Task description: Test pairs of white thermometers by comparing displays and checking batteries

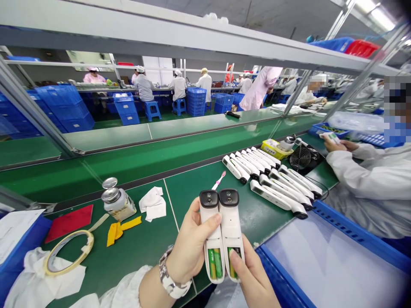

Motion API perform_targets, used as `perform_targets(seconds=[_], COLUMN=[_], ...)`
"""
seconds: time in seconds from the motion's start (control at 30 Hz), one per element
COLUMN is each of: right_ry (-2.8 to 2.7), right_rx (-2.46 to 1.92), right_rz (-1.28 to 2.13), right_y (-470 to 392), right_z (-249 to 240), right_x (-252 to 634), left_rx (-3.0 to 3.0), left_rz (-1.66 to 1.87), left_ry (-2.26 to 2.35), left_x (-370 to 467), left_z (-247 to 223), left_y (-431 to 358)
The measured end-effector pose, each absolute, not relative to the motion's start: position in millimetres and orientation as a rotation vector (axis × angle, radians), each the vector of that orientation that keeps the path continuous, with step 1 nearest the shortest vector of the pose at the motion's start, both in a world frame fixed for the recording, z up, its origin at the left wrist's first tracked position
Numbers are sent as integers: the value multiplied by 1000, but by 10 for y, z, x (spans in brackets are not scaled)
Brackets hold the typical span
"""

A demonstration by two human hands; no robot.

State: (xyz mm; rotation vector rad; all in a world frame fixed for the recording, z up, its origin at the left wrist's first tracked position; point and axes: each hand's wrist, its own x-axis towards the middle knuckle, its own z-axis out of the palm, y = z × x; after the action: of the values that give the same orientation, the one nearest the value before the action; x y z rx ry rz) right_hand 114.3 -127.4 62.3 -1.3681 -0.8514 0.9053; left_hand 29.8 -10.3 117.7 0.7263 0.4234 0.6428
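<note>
Side by side in front of me are two white handheld devices with black sensor heads, which look like infrared thermometers. My left hand (192, 239) is closed around the left thermometer (211, 231), its thumb across the body. The right thermometer (230, 224) is gripped low by my right hand (252, 271), with the thumb on the batteries. Both battery bays lie uncovered and show green batteries (215, 262). Beyond them on the green bench (189, 179) lie several more white thermometers (272, 194) in two rows, and a pink-and-white toothbrush (219, 179).
Left on the bench are a metal-topped bottle (119, 203), white cloth (153, 203), yellow strips (120, 229), a red sheet (70, 222) and a tape roll (51, 261). A blue crate (282, 282) stands at right, near a co-worker's sleeve (353, 171). A metal frame (192, 32) crosses above.
</note>
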Motion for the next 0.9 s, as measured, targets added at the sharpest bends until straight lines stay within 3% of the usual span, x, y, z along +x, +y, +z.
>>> perform_targets(seconds=[0.43, 0.6, 0.9], right_ry=[-758, -619, -511], right_rx=[-1302, -1319, -962], right_rz=[952, 978, 1129], right_y=[-1361, -1349, -1166], right_z=[436, 569, 693], right_x=[1141, 1134, 1193], left_rx=[788, 797, 531], left_rz=[667, 637, 656], left_ry=[329, 357, 571], left_x=[241, 241, 270], left_z=[1162, 1151, 1277], left_y=[-167, -168, 42])
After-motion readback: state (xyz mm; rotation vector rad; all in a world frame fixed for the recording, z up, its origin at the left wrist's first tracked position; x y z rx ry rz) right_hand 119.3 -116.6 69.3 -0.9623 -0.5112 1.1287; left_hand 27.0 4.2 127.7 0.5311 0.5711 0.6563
